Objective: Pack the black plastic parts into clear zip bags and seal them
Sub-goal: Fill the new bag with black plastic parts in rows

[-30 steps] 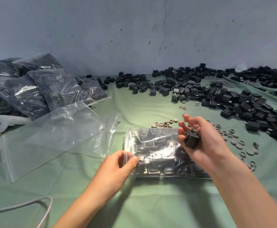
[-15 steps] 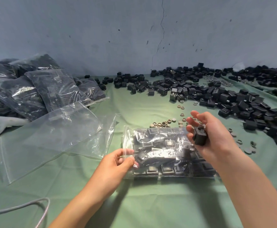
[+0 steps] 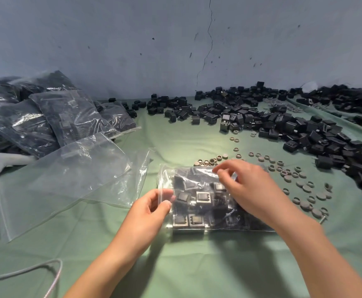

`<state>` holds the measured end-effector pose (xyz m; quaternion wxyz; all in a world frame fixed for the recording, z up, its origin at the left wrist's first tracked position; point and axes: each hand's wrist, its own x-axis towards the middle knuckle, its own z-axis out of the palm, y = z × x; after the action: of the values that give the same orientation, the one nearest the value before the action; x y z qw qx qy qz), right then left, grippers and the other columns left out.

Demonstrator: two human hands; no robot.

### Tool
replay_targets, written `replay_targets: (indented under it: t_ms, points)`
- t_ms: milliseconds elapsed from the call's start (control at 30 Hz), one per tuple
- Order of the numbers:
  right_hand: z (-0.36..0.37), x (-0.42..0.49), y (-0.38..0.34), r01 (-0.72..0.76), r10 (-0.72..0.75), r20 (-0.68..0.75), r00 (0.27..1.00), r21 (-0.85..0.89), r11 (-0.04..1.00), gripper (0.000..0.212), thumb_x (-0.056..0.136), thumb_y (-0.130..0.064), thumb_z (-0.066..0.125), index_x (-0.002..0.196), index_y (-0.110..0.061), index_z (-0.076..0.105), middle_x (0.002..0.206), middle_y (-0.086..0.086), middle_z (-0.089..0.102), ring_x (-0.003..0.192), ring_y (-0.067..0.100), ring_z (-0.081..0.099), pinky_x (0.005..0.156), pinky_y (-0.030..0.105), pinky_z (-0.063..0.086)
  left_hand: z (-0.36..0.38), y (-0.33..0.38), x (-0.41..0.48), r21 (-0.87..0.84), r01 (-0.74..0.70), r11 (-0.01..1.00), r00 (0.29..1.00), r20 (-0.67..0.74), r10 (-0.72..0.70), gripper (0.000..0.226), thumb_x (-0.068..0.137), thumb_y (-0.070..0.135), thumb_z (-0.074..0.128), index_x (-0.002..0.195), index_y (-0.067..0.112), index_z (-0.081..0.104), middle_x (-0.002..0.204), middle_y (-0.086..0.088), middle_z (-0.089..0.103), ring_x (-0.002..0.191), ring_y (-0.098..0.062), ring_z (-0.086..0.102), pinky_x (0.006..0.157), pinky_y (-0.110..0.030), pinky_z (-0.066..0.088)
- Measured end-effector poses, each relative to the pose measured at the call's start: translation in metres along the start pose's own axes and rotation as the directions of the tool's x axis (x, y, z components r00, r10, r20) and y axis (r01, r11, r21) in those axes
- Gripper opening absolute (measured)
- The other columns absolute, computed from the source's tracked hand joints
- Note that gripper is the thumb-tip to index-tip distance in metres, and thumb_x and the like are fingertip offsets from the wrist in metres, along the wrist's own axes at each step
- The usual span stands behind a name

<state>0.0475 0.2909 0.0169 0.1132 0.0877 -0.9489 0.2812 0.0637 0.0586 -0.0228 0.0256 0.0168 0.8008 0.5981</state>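
Note:
A clear zip bag (image 3: 199,203) packed with black plastic parts lies on the green cloth in front of me, its zip edge to the left. My left hand (image 3: 154,209) pinches that zip edge between thumb and fingers. My right hand (image 3: 253,190) is palm down over the bag, and its curled fingertips pinch the film near the far edge. No black part shows in that hand. Loose black parts (image 3: 294,130) are heaped along the back and right of the cloth.
Empty clear bags (image 3: 68,175) lie to the left, with filled sealed bags (image 3: 46,117) stacked behind them. Small grey rings and discs (image 3: 300,186) are scattered to the right of the bag. A white controller (image 3: 5,160) and a grey cable (image 3: 46,274) are at the left.
My right hand, which held one black part up over the bag, has turned palm down onto the bag; that part is out of sight. My left hand keeps its pinch on the zip edge.

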Motion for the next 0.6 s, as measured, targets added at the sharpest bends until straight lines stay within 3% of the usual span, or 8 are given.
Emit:
replay_targets:
  t_ms: [100, 167, 267, 367, 467, 533, 600]
  points:
    - [0.007, -0.001, -0.003, 0.062, -0.050, 0.102, 0.994, -0.124, 0.990, 0.022, 0.102, -0.037, 0.047, 0.114, -0.040, 0.065, 0.106, -0.020, 0.059, 0.080, -0.005, 0.054, 0.069, 0.022, 0.048, 0.002, 0.002, -0.001, -0.022, -0.003, 1.000, 1.000, -0.008, 0.002, 0.021, 0.098, 0.006, 0.053, 0.110, 0.019, 0.064, 0.094, 0.016, 0.076, 0.079, -0.009, 0.065, 0.077, -0.017, 0.049]
    - [0.008, -0.003, -0.004, 0.100, -0.078, 0.130, 0.988, -0.168, 0.981, 0.021, 0.101, -0.037, 0.047, 0.110, -0.046, 0.064, 0.102, -0.020, 0.056, 0.077, -0.007, 0.052, 0.063, 0.020, 0.043, 0.003, 0.002, -0.003, -0.042, -0.001, 0.999, 1.000, 0.012, 0.002, 0.019, 0.101, 0.009, 0.049, 0.110, 0.021, 0.060, 0.091, 0.009, 0.077, 0.068, -0.021, 0.048, 0.069, -0.033, 0.044]
    - [0.009, -0.003, -0.006, 0.127, -0.096, 0.161, 0.982, -0.194, 0.973, 0.020, 0.101, -0.037, 0.048, 0.109, -0.048, 0.063, 0.100, -0.020, 0.054, 0.076, -0.006, 0.051, 0.070, 0.025, 0.051, 0.004, 0.001, -0.003, -0.037, -0.005, 0.999, 1.000, 0.014, 0.005, 0.017, 0.101, 0.011, 0.048, 0.109, 0.022, 0.058, 0.091, 0.007, 0.077, 0.062, -0.022, 0.038, 0.063, -0.036, 0.037]
    - [0.009, -0.002, -0.005, 0.108, -0.086, 0.132, 0.988, -0.171, 0.979, 0.022, 0.101, -0.035, 0.047, 0.112, -0.045, 0.064, 0.104, -0.023, 0.056, 0.072, -0.009, 0.050, 0.065, 0.020, 0.045, 0.004, 0.004, -0.002, -0.097, 0.019, 0.995, 0.999, 0.041, -0.015, 0.014, 0.102, 0.011, 0.046, 0.108, 0.019, 0.055, 0.094, 0.004, 0.077, 0.072, -0.028, 0.042, 0.068, -0.043, 0.039]
    - [0.011, -0.002, -0.007, 0.062, -0.059, 0.062, 0.996, -0.035, 0.998, 0.024, 0.102, -0.032, 0.047, 0.117, -0.036, 0.066, 0.108, -0.021, 0.062, 0.067, -0.010, 0.049, 0.065, 0.013, 0.038, 0.001, 0.003, -0.001, -0.121, 0.040, 0.992, 0.995, 0.100, -0.028, 0.011, 0.104, 0.013, 0.044, 0.109, 0.018, 0.052, 0.099, 0.003, 0.077, 0.078, -0.030, 0.042, 0.071, -0.046, 0.038]
    - [0.009, -0.001, -0.009, 0.014, -0.010, -0.020, 1.000, 0.181, 0.983, 0.023, 0.102, -0.028, 0.050, 0.113, -0.032, 0.070, 0.095, -0.016, 0.067, 0.061, -0.004, 0.053, 0.059, 0.012, 0.039, 0.000, 0.002, -0.001, -0.137, 0.062, 0.989, 0.990, 0.132, -0.043, 0.012, 0.104, 0.014, 0.044, 0.112, 0.017, 0.052, 0.100, 0.003, 0.077, 0.080, -0.028, 0.043, 0.073, -0.045, 0.041]
    - [0.005, 0.001, -0.013, -0.044, 0.076, -0.066, 0.995, 0.397, 0.917, 0.022, 0.102, -0.027, 0.052, 0.110, -0.033, 0.071, 0.091, -0.011, 0.070, 0.062, -0.001, 0.058, 0.056, 0.014, 0.041, -0.001, 0.002, 0.001, -0.108, 0.056, 0.993, 0.991, 0.127, -0.042, 0.016, 0.103, 0.018, 0.048, 0.118, 0.020, 0.052, 0.099, 0.008, 0.077, 0.080, -0.018, 0.053, 0.079, -0.033, 0.046]
